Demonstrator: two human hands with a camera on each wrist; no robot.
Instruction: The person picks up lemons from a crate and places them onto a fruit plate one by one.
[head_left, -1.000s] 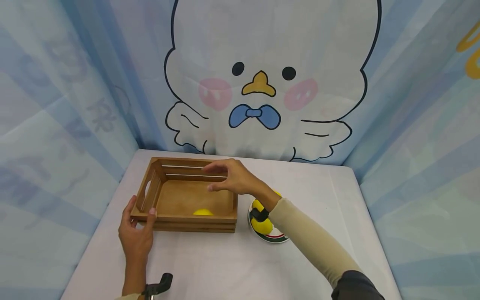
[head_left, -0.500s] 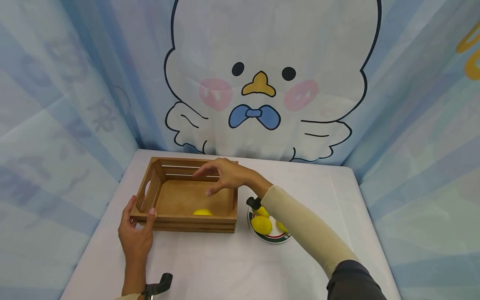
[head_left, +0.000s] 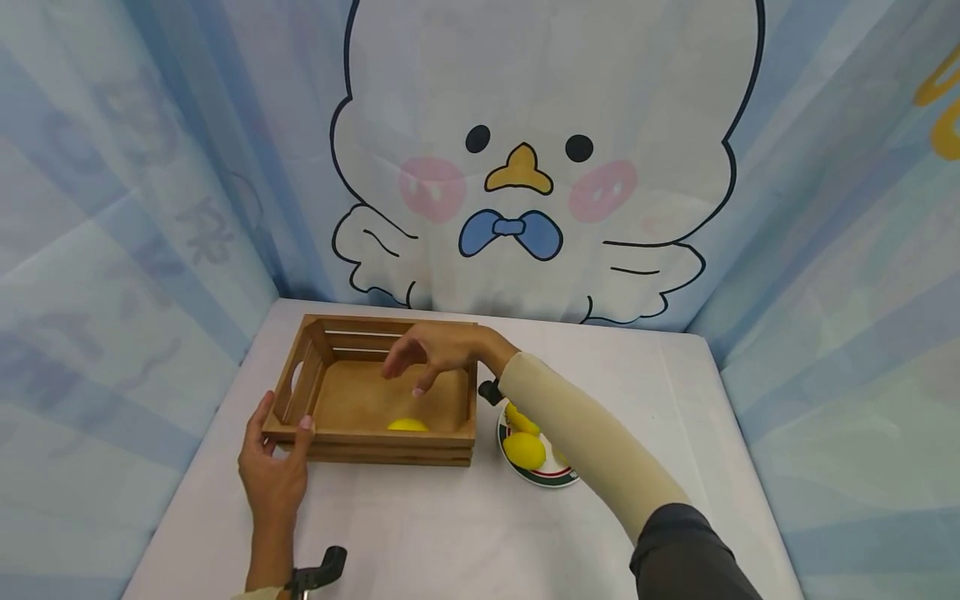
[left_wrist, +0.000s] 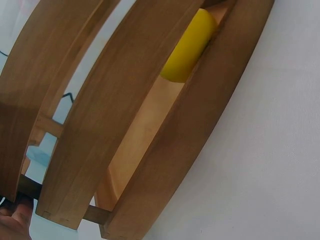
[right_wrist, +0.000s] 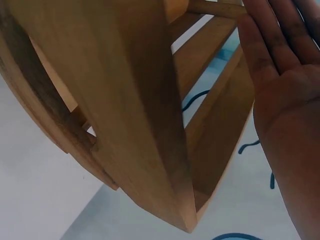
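A slatted wooden crate (head_left: 390, 454) stands on the white table. My left hand (head_left: 273, 475) grips its front left corner, thumb over the rim and fingers along the left end; the left wrist view catches only a bit of that hand (left_wrist: 17, 220). Inside the crate lies a yellow lemon (head_left: 407, 425), partly hidden by the front wall and also visible between the slats in the left wrist view. Over the crate's right half hovers my right hand (head_left: 442, 346), its thumb apart from the bent fingers. Nothing shows in its palm (right_wrist: 295, 95) in the right wrist view.
Right of the crate, a white plate with a dark green rim (head_left: 551, 480) bears yellow lemons (head_left: 524, 451), partly covered by my right sleeve (head_left: 592, 442). A cartoon-printed curtain (head_left: 525, 275) encloses the table (head_left: 450, 533) at the back and sides.
My right hand has shifted slightly left and its fingers now point further down into the crate. The left hand, the crate and the lemon in it have stayed put.
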